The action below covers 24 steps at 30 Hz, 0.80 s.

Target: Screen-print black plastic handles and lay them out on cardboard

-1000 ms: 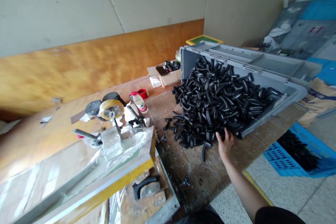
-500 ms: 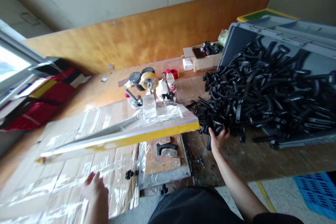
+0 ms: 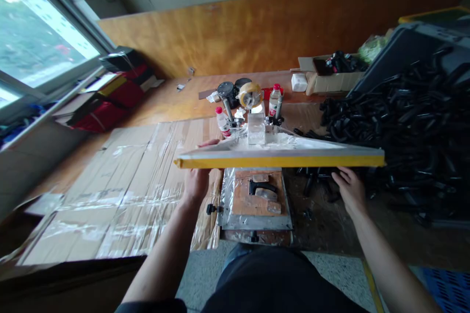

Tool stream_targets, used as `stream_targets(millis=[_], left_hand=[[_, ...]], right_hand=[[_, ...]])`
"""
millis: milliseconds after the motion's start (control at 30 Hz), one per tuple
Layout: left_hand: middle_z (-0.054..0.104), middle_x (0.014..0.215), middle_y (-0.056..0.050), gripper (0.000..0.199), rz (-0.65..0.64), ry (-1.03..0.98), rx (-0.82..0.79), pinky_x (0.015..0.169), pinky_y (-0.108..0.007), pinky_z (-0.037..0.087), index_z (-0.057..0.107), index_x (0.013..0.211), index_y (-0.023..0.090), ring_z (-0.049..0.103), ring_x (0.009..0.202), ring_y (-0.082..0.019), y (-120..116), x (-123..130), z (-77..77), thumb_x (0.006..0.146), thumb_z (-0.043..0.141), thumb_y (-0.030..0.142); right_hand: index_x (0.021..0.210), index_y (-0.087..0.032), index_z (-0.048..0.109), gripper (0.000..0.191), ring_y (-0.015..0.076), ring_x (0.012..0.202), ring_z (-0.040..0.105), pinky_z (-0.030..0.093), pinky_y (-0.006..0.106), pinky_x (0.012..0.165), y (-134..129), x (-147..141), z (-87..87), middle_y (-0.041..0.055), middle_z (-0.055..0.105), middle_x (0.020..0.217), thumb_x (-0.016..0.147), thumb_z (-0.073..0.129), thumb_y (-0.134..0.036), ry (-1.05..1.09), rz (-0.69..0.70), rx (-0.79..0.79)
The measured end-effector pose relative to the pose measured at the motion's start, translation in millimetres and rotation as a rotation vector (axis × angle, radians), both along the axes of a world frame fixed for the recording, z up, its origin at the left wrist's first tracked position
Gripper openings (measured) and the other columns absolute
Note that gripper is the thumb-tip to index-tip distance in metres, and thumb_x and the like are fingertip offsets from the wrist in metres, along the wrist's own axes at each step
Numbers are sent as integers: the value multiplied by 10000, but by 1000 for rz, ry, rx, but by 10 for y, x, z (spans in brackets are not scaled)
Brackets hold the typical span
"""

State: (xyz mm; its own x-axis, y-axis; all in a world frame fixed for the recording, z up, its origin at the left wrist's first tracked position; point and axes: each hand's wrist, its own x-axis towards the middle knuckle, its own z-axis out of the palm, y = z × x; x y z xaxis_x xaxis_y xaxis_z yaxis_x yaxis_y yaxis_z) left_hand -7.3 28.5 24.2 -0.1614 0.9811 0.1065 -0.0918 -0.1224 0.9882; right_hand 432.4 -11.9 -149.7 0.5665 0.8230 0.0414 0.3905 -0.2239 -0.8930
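Note:
A wide frame [image 3: 279, 159] with a yellow front edge is held raised and level over a low fixture. My left hand [image 3: 198, 181] is closed around its left part, fingertips showing above the edge. Beneath the frame's right end is my right hand [image 3: 350, 188], thumb and forefinger apart, beside the pile of black curved plastic parts [image 3: 367, 117]; the frame hides some of its fingers. Below, one black handle-shaped part [image 3: 262, 187] lies on the wooden plate [image 3: 240, 200] of the fixture. A block-like clamp [image 3: 256, 129] sits at the frame's rear.
A grey crate [image 3: 414, 41] lies tipped at right, spilling the parts. Behind the frame stand two red-capped bottles [image 3: 222, 121], a tape roll [image 3: 250, 95] and dark round containers [image 3: 226, 92]. Flattened cardboard [image 3: 121, 176] covers the left side. A small carton [image 3: 334, 82] stands at the back.
My left hand has risen from over the cardboard and taken hold of the frame. My view has turned left, and the frame now looks level. My right hand remains near the black parts.

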Motion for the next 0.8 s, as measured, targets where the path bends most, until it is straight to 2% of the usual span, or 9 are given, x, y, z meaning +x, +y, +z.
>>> stream_targets(millis=[67, 133, 200, 267, 367, 467, 567, 667, 800], left_hand=[[684, 852, -64, 590, -42, 43, -113, 580, -243, 484, 695, 1048, 127, 600, 658, -136, -199, -30, -107, 848, 499, 646], [657, 769, -40, 571, -108, 109, -281, 543, -220, 435, 714, 981, 128, 556, 615, -119, -422, -98, -316, 838, 519, 645], [624, 727, -13, 514, -168, 174, -399, 528, -202, 391, 712, 1016, 142, 515, 599, -104, -615, -146, -604, 810, 598, 599], [603, 715, 10, 558, -198, 209, -448, 534, -192, 364, 652, 1194, 173, 487, 593, -93, -741, -150, -936, 789, 645, 557], [563, 683, 40, 715, -184, 258, -455, 532, -192, 324, 459, 1419, 211, 441, 566, -85, -801, -100, -1391, 807, 620, 543], [505, 650, 58, 699, -168, 341, -453, 524, -200, 300, 427, 1438, 214, 405, 548, -86, -780, -63, -1676, 835, 573, 535], [477, 664, 57, 656, -175, 379, -464, 537, -209, 311, 449, 1417, 216, 411, 565, -92, -760, -69, -1800, 852, 543, 535], [475, 686, 50, 646, -184, 378, -464, 549, -214, 330, 459, 1406, 213, 433, 595, -101, -758, -87, -1843, 857, 526, 547], [503, 691, 41, 663, -184, 385, -463, 554, -222, 355, 467, 1404, 207, 460, 601, -111, -756, -94, -1854, 843, 536, 554]], right_hand=[[1144, -184, 633, 501, 281, 1030, 631, 528, 449, 881, 160, -142, 346, 128, 663, 1130, 770, 627, -517, 116, 83, 73], [1095, -171, 651, 451, 241, 896, 664, 566, 403, 770, 349, -387, 663, 107, 691, 1020, 798, 620, -508, 145, 201, 115], [1099, -175, 655, 416, 217, 853, 663, 575, 375, 715, 526, -721, 896, 102, 680, 1056, 828, 604, -486, 50, 364, 161], [1182, -195, 631, 431, 229, 950, 646, 572, 392, 774, 671, -1108, 1027, 119, 609, 1239, 818, 640, -426, -158, 540, 219], [1299, -201, 553, 603, 282, 1194, 537, 495, 434, 972, 828, -1657, 1065, 132, 478, 1407, 737, 751, -294, -538, 729, 243], [1157, -199, 606, 459, 268, 1098, 584, 499, 394, 917, 907, -2016, 997, 96, 637, 1154, 730, 770, -243, -762, 853, 64], [940, -211, 640, 174, 230, 915, 627, 493, 328, 791, 850, -2163, 882, 54, 683, 940, 792, 716, -261, -865, 956, -65], [875, -185, 634, 35, 229, 912, 606, 457, 307, 749, 610, -2159, 771, 69, 680, 905, 848, 623, -204, -955, 1069, 27], [875, -163, 634, 151, 205, 851, 576, 409, 289, 682, 232, -2014, 743, 71, 663, 851, 867, 500, -93, -1009, 1390, 216]])
